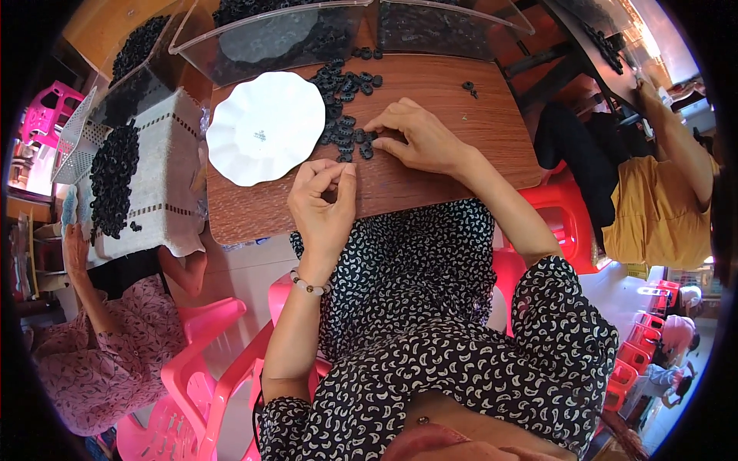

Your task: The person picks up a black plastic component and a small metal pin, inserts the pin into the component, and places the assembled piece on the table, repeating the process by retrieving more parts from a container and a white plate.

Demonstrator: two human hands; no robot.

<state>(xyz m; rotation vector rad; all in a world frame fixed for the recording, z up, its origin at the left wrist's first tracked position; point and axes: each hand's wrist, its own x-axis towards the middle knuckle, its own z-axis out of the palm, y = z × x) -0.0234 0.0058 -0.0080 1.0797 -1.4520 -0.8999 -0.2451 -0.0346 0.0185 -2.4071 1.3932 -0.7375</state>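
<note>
A pile of small black ring-shaped pieces point(338, 104), apparently plastic, spreads over the brown wooden table point(461, 115) in front of me. My left hand point(324, 203), with a beaded bracelet at its wrist, is at the near end of the pile. Its thumb and forefinger are pressed together; whatever they hold is hidden. On the pile's right side, my right hand point(419, 137) has thumb and forefinger apart, their tips beside a few loose black pieces point(366, 147). A white plate with a wavy rim point(265, 127) lies left of the pile.
Clear plastic bins point(269, 46) with more black pieces stand along the table's far edge. One stray piece point(470, 88) lies at right. To the left, a cloth-covered table point(157, 184) bears a black heap point(115, 180) beside another person. Pink chairs point(207, 384) stand behind; someone in yellow is at right.
</note>
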